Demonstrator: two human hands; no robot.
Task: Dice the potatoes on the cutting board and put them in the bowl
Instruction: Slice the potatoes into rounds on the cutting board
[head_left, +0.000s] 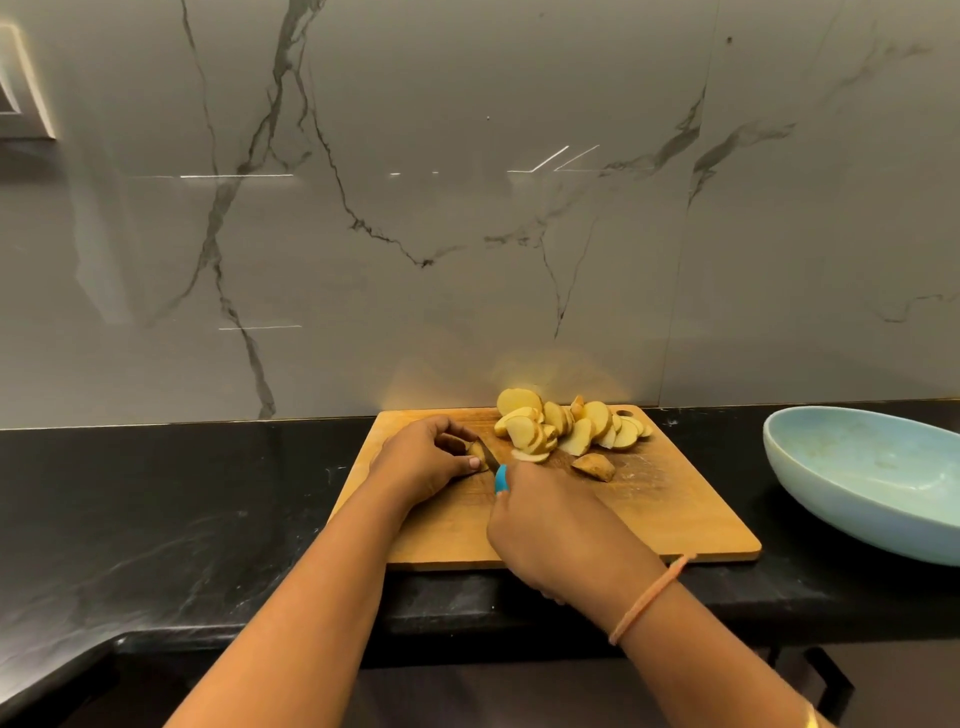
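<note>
- Head view: a wooden cutting board (675, 509) lies flat on a black counter (182, 493), with its far edge near a grey veined wall (467, 208).
- The left grip (426, 460), a bare hand, sits at about 10 o'clock on the board. Its fingers are curled over a small potato piece (475, 451) and the thumb presses the piece's near side, so it holds the piece down on the wood.
- The right grip (545, 525), also a bare hand, is at the board's 6 o'clock, closed around a knife (501, 478). Only the top of the blue handle shows above the knuckles.
- The dark blade runs toward 11 o'clock and rests against the right side of the held piece.
- A heap of pale potato slices (561, 428) leans together at the board's 12 to 1 o'clock edge. Some are overlapping and some tilted on edge.
- 1 skin-on end piece (594, 466) lies alone just below the heap, near the board's centre, beside the right grip's knuckles.
- A light blue bowl (857, 467) stands on the counter at 3 o'clock of the board, apart from it and partly cut off by the frame edge.
- All potato in sight lies on the board.
- An orange thread band (644, 603) circles the right wrist, and a yellow bangle (810, 719) shows at the frame's 5 o'clock corner.
</note>
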